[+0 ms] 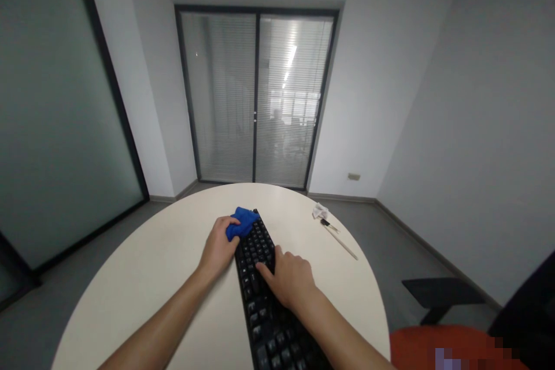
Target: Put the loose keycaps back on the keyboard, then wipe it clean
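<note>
While the keyboard [266, 295] runs lengthwise toward the table's [143, 266] far edge | left hand [219, 248] grips blue cloth [241, 222] at its far end | right hand [288, 280] rests flat, fingers loose, on keys | brush [340, 240], tissue [319, 210] near right edge

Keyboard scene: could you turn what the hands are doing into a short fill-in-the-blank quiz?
1. The left hand grips a cloth coloured ____.
2. The right hand rests on the black ____.
3. The table top is ____ in shape.
4. A small ____ lies near the table's right edge, beside a crumpled wipe.

Missing words: blue; keyboard; round; brush
</note>
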`<state>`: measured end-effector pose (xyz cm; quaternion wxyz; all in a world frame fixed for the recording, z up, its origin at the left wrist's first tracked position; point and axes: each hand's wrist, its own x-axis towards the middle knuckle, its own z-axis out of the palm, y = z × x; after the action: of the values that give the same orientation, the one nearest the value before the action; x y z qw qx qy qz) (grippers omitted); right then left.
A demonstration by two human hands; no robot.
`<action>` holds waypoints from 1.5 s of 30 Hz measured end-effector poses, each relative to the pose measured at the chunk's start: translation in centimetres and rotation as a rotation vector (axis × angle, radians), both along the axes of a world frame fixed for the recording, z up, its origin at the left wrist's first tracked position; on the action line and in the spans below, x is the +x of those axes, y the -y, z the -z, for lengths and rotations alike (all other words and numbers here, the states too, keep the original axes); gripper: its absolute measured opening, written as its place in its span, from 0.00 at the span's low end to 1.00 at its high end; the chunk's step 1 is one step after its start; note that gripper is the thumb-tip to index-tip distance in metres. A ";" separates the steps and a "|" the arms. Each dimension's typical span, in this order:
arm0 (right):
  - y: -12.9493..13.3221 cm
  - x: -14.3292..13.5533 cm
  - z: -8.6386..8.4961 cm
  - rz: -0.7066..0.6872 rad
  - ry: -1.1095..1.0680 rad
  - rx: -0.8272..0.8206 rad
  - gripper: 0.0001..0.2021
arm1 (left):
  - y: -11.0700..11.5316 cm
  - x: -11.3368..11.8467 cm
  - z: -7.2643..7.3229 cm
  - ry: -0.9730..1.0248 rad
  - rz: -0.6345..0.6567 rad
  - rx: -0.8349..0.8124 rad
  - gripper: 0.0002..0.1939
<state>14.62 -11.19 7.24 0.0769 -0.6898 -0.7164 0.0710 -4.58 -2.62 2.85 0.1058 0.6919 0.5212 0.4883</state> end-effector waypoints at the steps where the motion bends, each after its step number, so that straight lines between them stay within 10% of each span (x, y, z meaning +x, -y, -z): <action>1: -0.5 0.2 0.0 -0.026 -0.059 0.065 0.34 | 0.6 0.9 0.1 0.023 0.060 -0.002 0.20; 6: -3.6 1.9 1.7 -0.411 -0.410 0.211 0.39 | 3.0 2.9 1.7 0.084 0.362 -0.070 0.22; 12: -5.1 3.0 4.4 -0.544 -0.634 0.155 0.28 | 3.7 1.2 3.1 0.035 0.558 -0.155 0.40; 18: -4.5 2.4 5.7 -0.435 -0.832 0.160 0.23 | 2.1 0.5 4.2 0.117 0.150 -0.247 0.33; 29: -0.6 2.3 1.3 -0.261 -0.251 0.154 0.20 | 3.2 1.3 4.5 -0.116 0.254 -0.243 0.27; 34: -3.9 3.3 1.9 -0.184 -0.221 0.303 0.18 | 3.1 1.1 5.1 -0.272 0.296 -0.193 0.26; 40: -8.0 3.4 3.5 -0.545 -0.164 0.254 0.28 | 3.7 1.4 4.3 -0.500 0.291 -0.234 0.30; 45: -10.0 2.7 4.0 -0.519 -0.174 0.211 0.26 | 3.8 1.6 4.7 -0.564 0.278 -0.295 0.32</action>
<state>17.35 -1.23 3.27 0.1884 -0.4628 -0.8632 0.0723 -2.95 -6.44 -1.84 0.1222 0.8413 0.4955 0.1781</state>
